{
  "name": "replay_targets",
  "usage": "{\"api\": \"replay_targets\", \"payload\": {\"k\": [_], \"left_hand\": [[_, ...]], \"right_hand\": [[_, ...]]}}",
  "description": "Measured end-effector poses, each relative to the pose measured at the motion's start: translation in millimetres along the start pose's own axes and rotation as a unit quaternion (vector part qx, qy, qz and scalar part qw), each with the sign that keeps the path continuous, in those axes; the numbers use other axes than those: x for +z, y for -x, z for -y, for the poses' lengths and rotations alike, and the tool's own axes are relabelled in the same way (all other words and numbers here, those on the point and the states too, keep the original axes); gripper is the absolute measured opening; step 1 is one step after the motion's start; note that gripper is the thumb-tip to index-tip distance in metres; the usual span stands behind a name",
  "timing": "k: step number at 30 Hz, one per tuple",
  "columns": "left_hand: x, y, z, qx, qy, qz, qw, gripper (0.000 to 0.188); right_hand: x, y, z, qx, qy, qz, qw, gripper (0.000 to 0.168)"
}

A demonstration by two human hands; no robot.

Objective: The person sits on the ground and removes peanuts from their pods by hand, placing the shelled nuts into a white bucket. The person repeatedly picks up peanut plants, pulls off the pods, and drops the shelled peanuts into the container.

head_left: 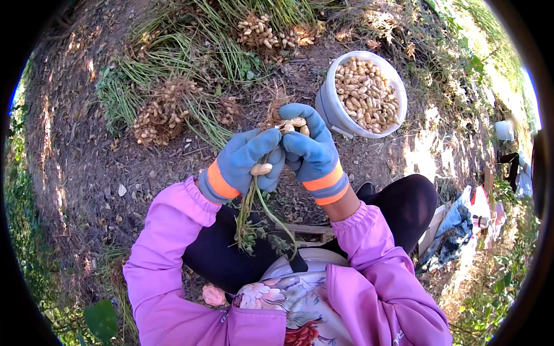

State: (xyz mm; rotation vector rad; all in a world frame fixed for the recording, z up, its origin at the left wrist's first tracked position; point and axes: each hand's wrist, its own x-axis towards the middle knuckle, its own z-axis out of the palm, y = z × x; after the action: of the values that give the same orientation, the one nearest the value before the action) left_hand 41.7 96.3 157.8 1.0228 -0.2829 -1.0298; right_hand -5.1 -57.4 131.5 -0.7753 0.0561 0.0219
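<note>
Blue work gloves with orange cuffs cover both hands, which meet above the ground in front of my knees. My left hand (250,162) grips a peanut plant (246,207) by its stems, with the leafy end hanging towards my lap. One peanut pod (261,169) lies against the fingers of that glove. Brown roots (272,110) stick out beyond the hands. My right hand (312,145) has its fingers closed around several peanut pods (295,124) at the root end; whether these are still attached is hidden.
A white plastic bucket (323,101) full of peanuts (366,95) stands ahead to the right. Pulled peanut plants (162,110) with pods lie ahead left, more (259,32) behind them. A dark patterned cloth (452,233) lies at right. Another person's leg (510,161) shows at the far right.
</note>
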Motion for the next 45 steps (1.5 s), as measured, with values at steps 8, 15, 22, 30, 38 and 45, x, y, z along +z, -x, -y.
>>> {"api": "replay_targets", "payload": {"k": [8,15,22,30,38,45], "left_hand": [[-7.9,0.0,5.0,0.02,0.075,0.111,0.991,0.041],[-3.6,3.4,3.4,0.022,0.089,0.138,0.986,0.043],[-2.5,-3.0,4.7,0.018,0.038,0.044,0.998,0.04],[1.7,-18.2,12.9,0.004,-0.074,-0.12,0.99,0.033],[-19.2,-2.9,-3.0,0.066,-0.061,-0.107,0.99,0.039],[5.2,-16.1,-3.3,0.024,-0.096,-0.147,0.984,0.038]], "right_hand": [[-7.4,0.9,-6.0,0.04,-0.149,0.052,0.987,0.039],[-3.3,7.4,-8.1,0.028,-0.198,0.064,0.978,0.039],[5.1,8.5,6.1,-0.025,-0.023,-0.018,0.999,0.037],[-2.9,8.8,4.1,-0.078,0.163,-0.103,0.978,0.032],[-93.2,7.0,88.3,-0.1,0.292,-0.306,0.9,0.03],[-181.1,-60.2,168.8,-0.148,0.533,-0.245,0.796,0.05]]}}
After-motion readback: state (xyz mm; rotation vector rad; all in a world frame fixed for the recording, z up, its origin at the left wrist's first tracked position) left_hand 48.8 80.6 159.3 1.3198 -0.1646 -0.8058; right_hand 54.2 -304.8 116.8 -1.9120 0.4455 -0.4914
